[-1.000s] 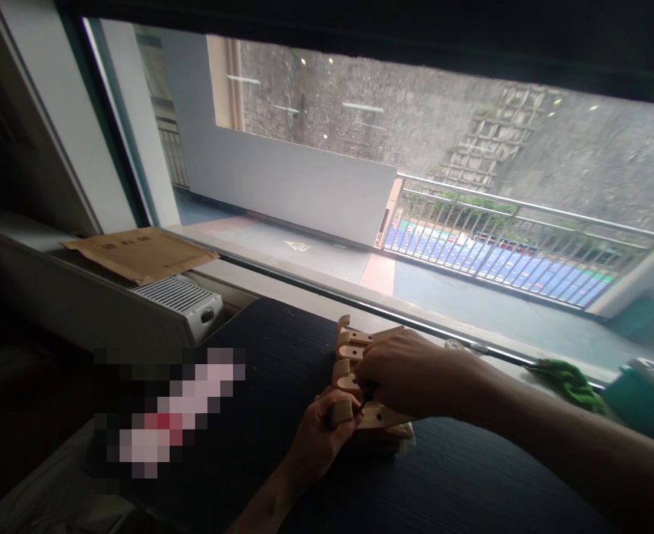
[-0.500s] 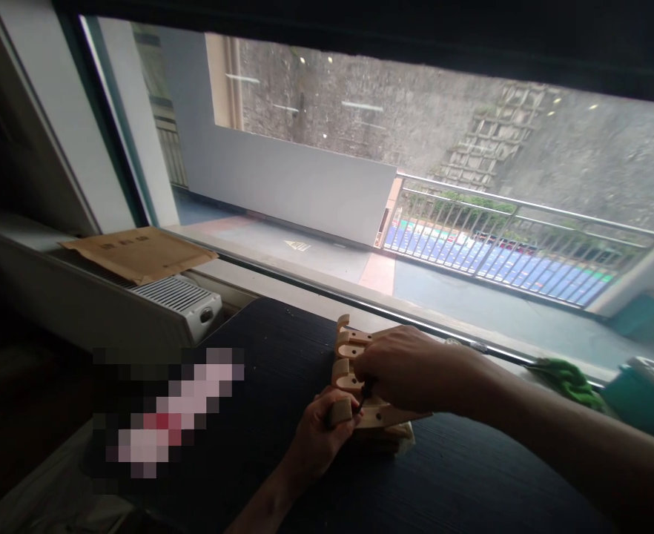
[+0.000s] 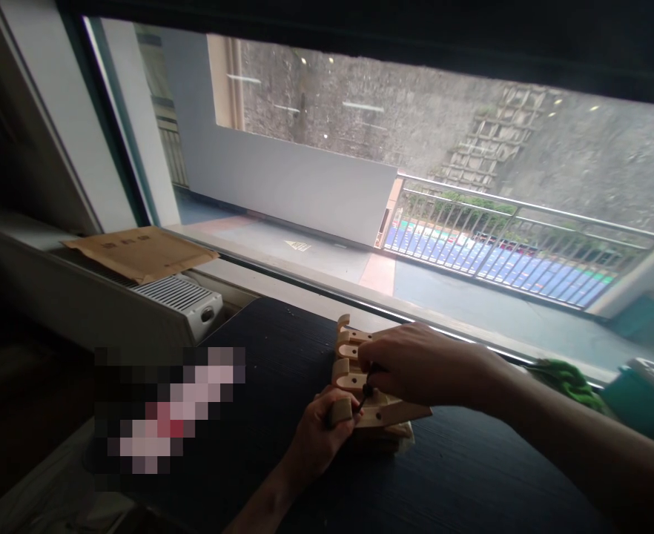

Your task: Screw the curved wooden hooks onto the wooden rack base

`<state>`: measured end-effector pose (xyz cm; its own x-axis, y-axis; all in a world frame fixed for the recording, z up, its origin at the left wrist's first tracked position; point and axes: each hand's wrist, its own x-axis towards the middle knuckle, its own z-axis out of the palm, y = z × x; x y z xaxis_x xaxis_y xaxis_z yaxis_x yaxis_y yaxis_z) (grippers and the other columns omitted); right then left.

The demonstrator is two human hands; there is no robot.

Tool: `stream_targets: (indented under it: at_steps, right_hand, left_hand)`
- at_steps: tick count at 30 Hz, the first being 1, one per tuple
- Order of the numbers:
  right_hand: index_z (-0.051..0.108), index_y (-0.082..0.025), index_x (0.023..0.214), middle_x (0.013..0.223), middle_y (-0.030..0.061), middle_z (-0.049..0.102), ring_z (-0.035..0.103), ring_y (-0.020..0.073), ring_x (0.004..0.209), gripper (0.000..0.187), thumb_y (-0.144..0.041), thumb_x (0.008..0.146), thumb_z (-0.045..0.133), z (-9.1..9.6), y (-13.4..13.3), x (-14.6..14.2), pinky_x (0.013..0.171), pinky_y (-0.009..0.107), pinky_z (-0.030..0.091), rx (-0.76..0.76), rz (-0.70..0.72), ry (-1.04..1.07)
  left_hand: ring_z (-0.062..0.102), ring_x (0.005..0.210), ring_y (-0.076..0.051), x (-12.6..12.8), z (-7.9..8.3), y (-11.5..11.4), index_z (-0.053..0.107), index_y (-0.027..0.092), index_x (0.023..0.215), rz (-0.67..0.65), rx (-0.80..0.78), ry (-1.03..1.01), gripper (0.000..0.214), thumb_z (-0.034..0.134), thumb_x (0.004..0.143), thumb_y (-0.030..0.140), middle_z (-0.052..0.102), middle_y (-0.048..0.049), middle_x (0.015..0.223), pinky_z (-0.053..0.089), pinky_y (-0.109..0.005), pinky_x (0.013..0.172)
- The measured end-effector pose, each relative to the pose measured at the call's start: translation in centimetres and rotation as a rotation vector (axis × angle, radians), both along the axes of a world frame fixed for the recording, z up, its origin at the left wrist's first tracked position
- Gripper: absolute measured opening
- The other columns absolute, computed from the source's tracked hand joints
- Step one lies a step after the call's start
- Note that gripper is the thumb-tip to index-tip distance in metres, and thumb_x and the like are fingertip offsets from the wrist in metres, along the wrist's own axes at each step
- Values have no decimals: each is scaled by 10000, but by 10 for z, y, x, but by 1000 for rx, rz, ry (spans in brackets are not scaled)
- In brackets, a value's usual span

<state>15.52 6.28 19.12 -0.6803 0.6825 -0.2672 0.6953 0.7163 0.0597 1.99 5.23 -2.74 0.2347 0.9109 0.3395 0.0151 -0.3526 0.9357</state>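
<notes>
A pale wooden assembly [image 3: 354, 363] of several rounded, hook-like pieces lies on the dark table [image 3: 449, 482] near the window. My left hand [image 3: 319, 437] is closed around the nearest wooden piece at the assembly's front end. My right hand [image 3: 416, 367] lies over the middle of the assembly, fingers pinched on a small dark tool [image 3: 365, 391] whose tip points down at the wood beside my left thumb. Much of the tool is hidden in my fist.
A white radiator [image 3: 185, 300] with a brown cardboard envelope [image 3: 141, 252] on top stands at the left. A green cloth [image 3: 569, 382] and a teal object [image 3: 646, 404] lie at the right by the window sill. A blurred patch covers something at lower left.
My right hand has shifted slightly to the right and turned a little at the wrist over the assembly. My left hand has stayed in place on the wooden piece.
</notes>
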Motion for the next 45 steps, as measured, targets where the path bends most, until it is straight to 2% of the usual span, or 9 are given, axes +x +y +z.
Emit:
stream_targets:
  at_steps: [7,14,21,27,30,36,39,42,45]
  right_hand:
    - [582,-144,755,771,44,609,539,133,684,194,-190,880,441,-13,0,-3,594,252,333,75,11,36]
    - [610,-180,784,791,27,637,558,139,706,133,-237,842,505,-1,0,6,586,240,315,-7,-20,-5]
    - [620,-151,721,710,23,607,512,119,630,212,-177,864,466,-18,1,1,557,250,289,18,-20,-52]
    - [637,-171,782,750,27,588,500,140,687,71,-181,788,566,-5,-2,-7,564,254,289,11,55,3]
    - [639,-179,781,743,24,590,494,141,677,94,-132,774,558,-4,-2,-8,556,256,281,-11,57,-19]
    - [628,-157,787,817,37,616,513,136,710,207,-262,887,480,-15,-1,-9,620,262,326,18,34,18]
    - [622,-145,801,817,50,612,525,149,718,181,-280,857,516,-11,-2,-8,626,269,337,42,8,-4]
    - [626,-164,795,800,40,601,529,154,721,68,-208,781,577,-4,-4,-7,593,264,323,37,15,-22]
    - [647,-184,761,729,24,588,519,143,691,97,-146,782,560,-3,-5,-7,566,258,295,16,52,-44]
  left_hand:
    - [592,834,-182,-1,0,-1,624,200,834,-8,11,11,72,627,770,167,638,-15,853,448,-271,788]
    - [584,827,-178,0,2,-1,620,196,832,-2,4,23,39,620,793,203,631,-13,841,442,-270,783]
    - [588,856,-192,-1,2,-2,632,202,824,0,2,26,61,632,766,183,642,-21,869,446,-276,791]
    - [609,862,-201,0,1,0,625,200,822,2,4,7,53,632,770,194,651,-28,859,453,-294,814]
    - [614,875,-205,0,0,0,622,198,809,-3,1,2,48,640,765,191,652,-28,862,452,-298,831]
    - [611,864,-201,0,2,-2,633,195,819,7,-2,9,45,639,775,192,645,-29,868,455,-299,825]
    - [611,871,-202,0,2,-2,632,197,824,14,5,8,46,636,778,196,648,-31,880,457,-295,819]
    - [614,866,-201,0,0,-1,627,202,841,12,9,5,67,640,775,200,652,-29,881,462,-287,806]
    - [613,875,-199,0,-1,0,626,208,840,8,9,5,66,641,776,199,653,-25,888,458,-284,812]
